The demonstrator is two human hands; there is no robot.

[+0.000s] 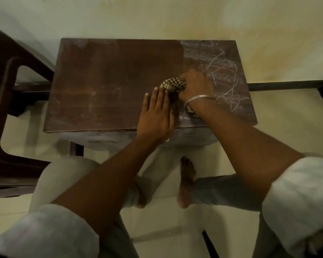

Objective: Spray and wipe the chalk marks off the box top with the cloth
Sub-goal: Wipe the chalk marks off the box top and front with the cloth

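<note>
A dark brown box top (104, 86) fills the middle of the view. White chalk marks (224, 71) cover its right third; the left part looks dark and wiped. My right hand (196, 86), with a metal bangle on the wrist, grips a bunched checked cloth (172, 84) and holds it down on the box near the edge of the chalked area. A corner of the cloth shows under my right wrist. My left hand (155, 114) lies flat on the box top just left of the cloth, fingers straight. No spray bottle is in view.
A dark brown plastic chair (6, 101) stands at the left of the box. A pale wall (157, 17) rises behind it, with a dark bar (287, 84) running right. My knees and bare feet (186, 183) are on the light tiled floor in front.
</note>
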